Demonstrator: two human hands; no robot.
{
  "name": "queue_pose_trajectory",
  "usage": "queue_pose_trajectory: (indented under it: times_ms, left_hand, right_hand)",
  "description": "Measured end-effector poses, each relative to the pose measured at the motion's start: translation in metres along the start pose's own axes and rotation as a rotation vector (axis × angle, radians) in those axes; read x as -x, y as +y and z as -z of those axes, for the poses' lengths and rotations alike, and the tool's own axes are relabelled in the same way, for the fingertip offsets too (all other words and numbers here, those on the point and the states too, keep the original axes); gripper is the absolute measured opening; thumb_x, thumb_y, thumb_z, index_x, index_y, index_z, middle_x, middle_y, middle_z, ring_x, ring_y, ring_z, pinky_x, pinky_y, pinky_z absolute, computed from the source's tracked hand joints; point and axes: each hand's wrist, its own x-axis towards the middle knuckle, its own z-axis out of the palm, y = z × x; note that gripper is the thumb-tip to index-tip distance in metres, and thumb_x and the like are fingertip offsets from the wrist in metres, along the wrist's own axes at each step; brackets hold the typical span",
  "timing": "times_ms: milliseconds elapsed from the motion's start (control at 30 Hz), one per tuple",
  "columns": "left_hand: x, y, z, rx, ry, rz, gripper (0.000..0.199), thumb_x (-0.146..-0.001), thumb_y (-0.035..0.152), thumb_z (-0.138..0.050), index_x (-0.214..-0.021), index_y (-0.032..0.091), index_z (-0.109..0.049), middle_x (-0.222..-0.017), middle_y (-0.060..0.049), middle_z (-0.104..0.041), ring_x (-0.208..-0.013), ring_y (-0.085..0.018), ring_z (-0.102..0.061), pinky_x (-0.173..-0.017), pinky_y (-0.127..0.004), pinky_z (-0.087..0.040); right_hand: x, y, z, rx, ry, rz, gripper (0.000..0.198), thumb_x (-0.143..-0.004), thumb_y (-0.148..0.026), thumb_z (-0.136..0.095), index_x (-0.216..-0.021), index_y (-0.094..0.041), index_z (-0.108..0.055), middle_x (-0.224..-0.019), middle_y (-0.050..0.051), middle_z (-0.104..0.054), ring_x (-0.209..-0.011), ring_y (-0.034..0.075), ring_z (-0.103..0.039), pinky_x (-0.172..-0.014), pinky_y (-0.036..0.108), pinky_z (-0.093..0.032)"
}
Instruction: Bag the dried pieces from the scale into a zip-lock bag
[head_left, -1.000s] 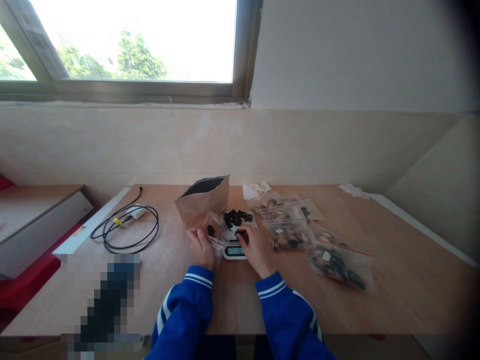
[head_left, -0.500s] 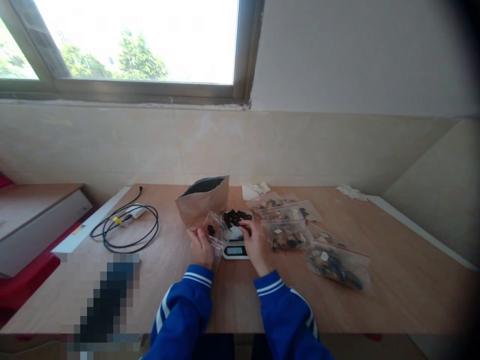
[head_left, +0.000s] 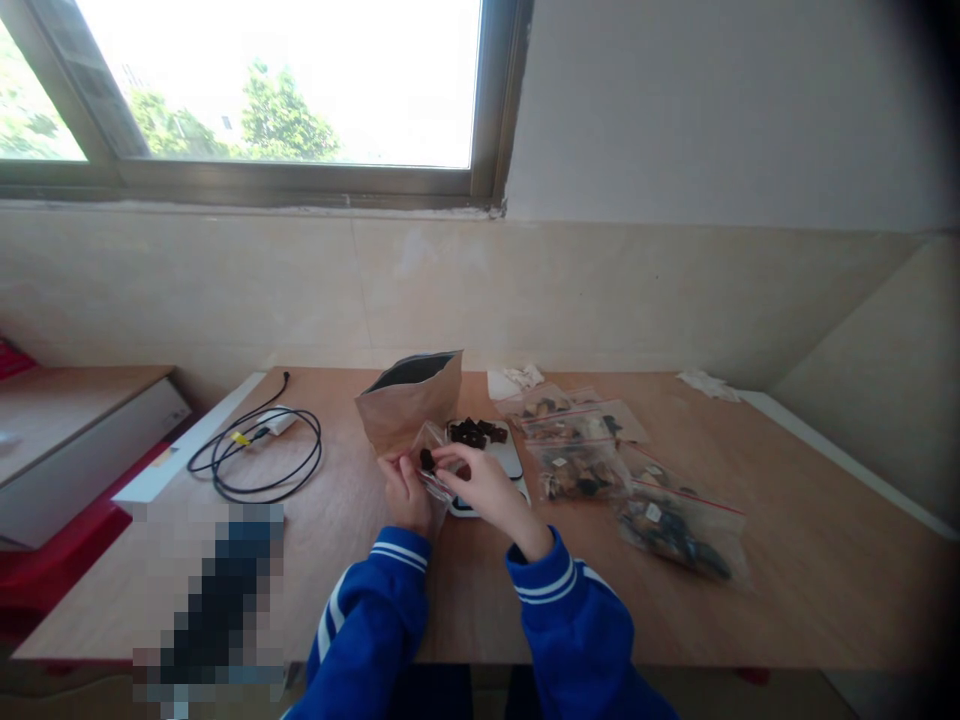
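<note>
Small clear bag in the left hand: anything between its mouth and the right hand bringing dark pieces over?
Nothing visible. The right hand is already at the small clear bag held by the left hand.

cable [head_left: 259,455]: coiled, black, near table's [head_left: 787,590] left edge
filled bags [head_left: 679,525]: right of centre
crumpled paper [head_left: 703,381]: far right corner

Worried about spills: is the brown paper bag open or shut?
Open: the brown paper bag stands upright, its dark mouth gaping at the top.

Single head-worn view, facing forward and down over the table [head_left: 787,560], near, window [head_left: 277,90] above
</note>
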Motion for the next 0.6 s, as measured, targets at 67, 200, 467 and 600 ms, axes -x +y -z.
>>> queue_pose_trajectory:
  times_ms: [67, 200, 467, 600]
  left_hand:
    - [0.000, -0.001, 0.000, 0.013, 0.008, -0.016, 0.030, -0.093, 0.046, -0.033, -0.096, 0.020, -0.047, -0.086, -0.008, -0.066, -0.074, -0.022, -0.065, -0.068, -0.034, -0.050]
    - [0.001, -0.004, -0.001, 0.026, -0.001, 0.010, 0.030, -0.093, 0.045, -0.032, -0.098, 0.020, -0.047, -0.085, -0.007, -0.066, -0.073, -0.021, -0.065, -0.066, -0.033, -0.050]
    - [0.000, -0.002, 0.000, 0.042, 0.023, 0.071, 0.032, -0.093, 0.046, -0.032, -0.099, 0.019, -0.048, -0.085, -0.006, -0.064, -0.074, -0.020, -0.064, -0.068, -0.033, -0.047]
    - [-0.004, -0.003, 0.002, 0.064, 0.093, 0.159, 0.037, -0.094, 0.050, -0.029, -0.098, 0.019, -0.047, -0.080, -0.004, -0.062, -0.069, -0.018, -0.061, -0.066, -0.032, -0.045]
  right_hand:
    - [-0.003, -0.003, 0.002, 0.016, 0.032, 0.022, 0.021, -0.083, -0.022, -0.059, -0.102, -0.020, -0.068, -0.097, 0.006, -0.072, -0.087, 0.020, -0.068, -0.077, 0.033, -0.054]
    - [-0.015, -0.009, -0.001, -0.088, 0.174, 0.029, 0.027, -0.093, -0.036, -0.045, -0.100, -0.019, -0.066, -0.100, 0.008, -0.071, -0.094, 0.019, -0.066, -0.085, 0.033, -0.052]
    - [-0.027, -0.003, -0.015, -0.236, 0.202, -0.011, 0.038, -0.095, -0.043, -0.035, -0.108, -0.018, -0.062, -0.105, 0.010, -0.069, -0.093, 0.019, -0.066, -0.082, 0.033, -0.054]
    - [-0.032, 0.028, -0.004, -0.074, 0.479, -0.027, 0.030, -0.093, -0.032, -0.038, -0.103, -0.016, -0.061, -0.104, 0.013, -0.068, -0.092, 0.022, -0.066, -0.083, 0.037, -0.054]
